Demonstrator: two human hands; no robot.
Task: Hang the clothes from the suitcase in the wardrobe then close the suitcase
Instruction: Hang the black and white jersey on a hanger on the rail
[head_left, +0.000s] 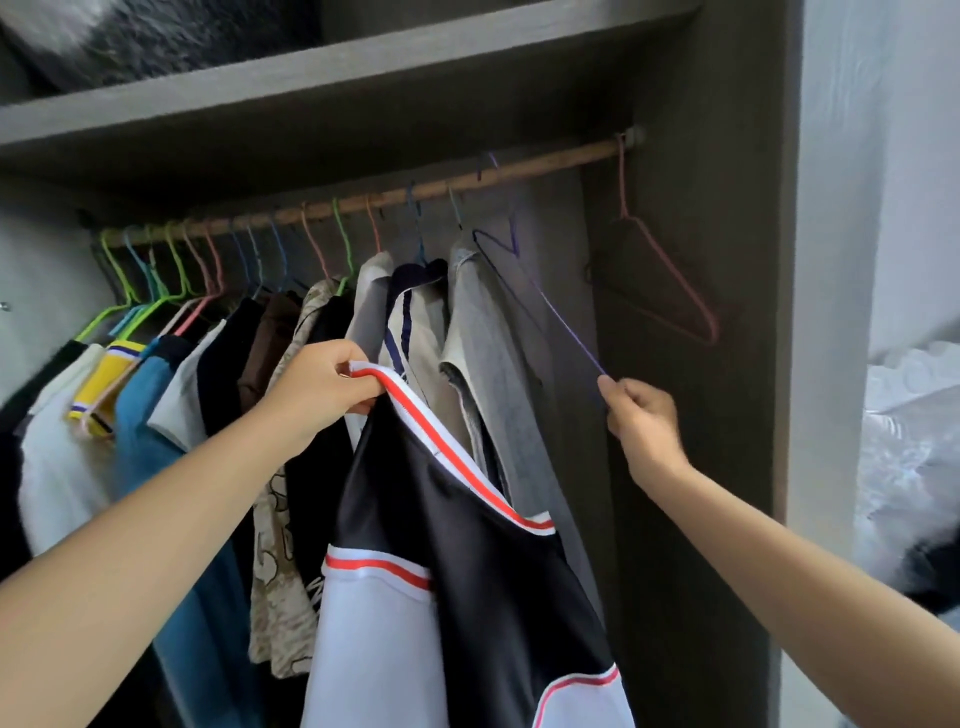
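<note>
Holding a black shirt (457, 545) by its striped collar in the left hand (322, 384), fingers curled; pinching a purple hanger (550, 306) in the right hand (644, 421), near the rail's (545, 166) right end.

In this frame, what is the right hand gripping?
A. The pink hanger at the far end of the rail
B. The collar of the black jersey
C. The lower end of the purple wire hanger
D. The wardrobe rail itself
C: the right hand pinches the lower end of the purple wire hanger, whose hook is up at the rail, while the left hand holds the black jersey by its striped collar.
</note>
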